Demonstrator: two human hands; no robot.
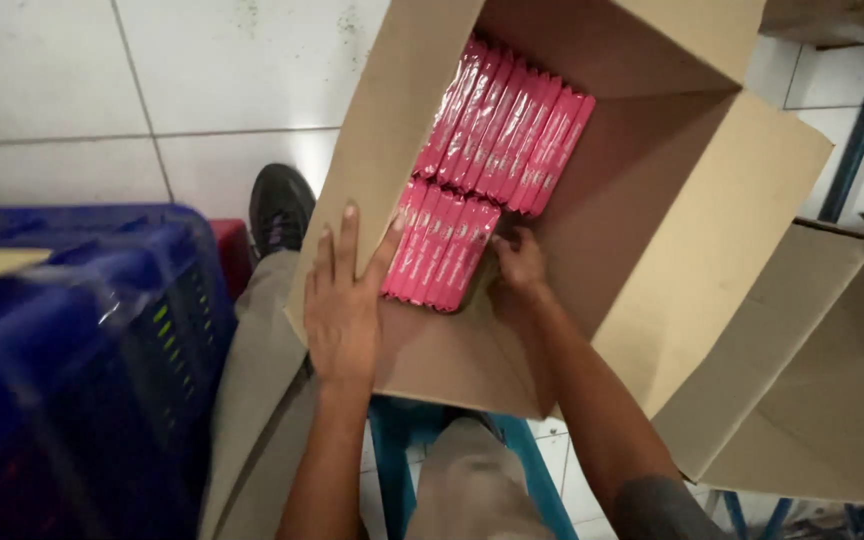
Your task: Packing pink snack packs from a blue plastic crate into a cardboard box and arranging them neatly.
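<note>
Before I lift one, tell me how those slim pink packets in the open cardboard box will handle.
The slim pink packets look flat and straight-edged, so probably fairly stiff. Their glossy wrap may be slippery. Packed on edge in tight rows, one likely needs prying loose, as the right hand does at the row's end.

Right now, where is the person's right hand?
In the head view, the right hand is inside the cardboard box, at the near row of pink packets, on that row's right edge.

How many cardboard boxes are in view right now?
2. The open cardboard box sits in front of the person and holds pink packs. A second cardboard box lies at its right, partly cut off by the frame edge; others may be hidden.
</note>
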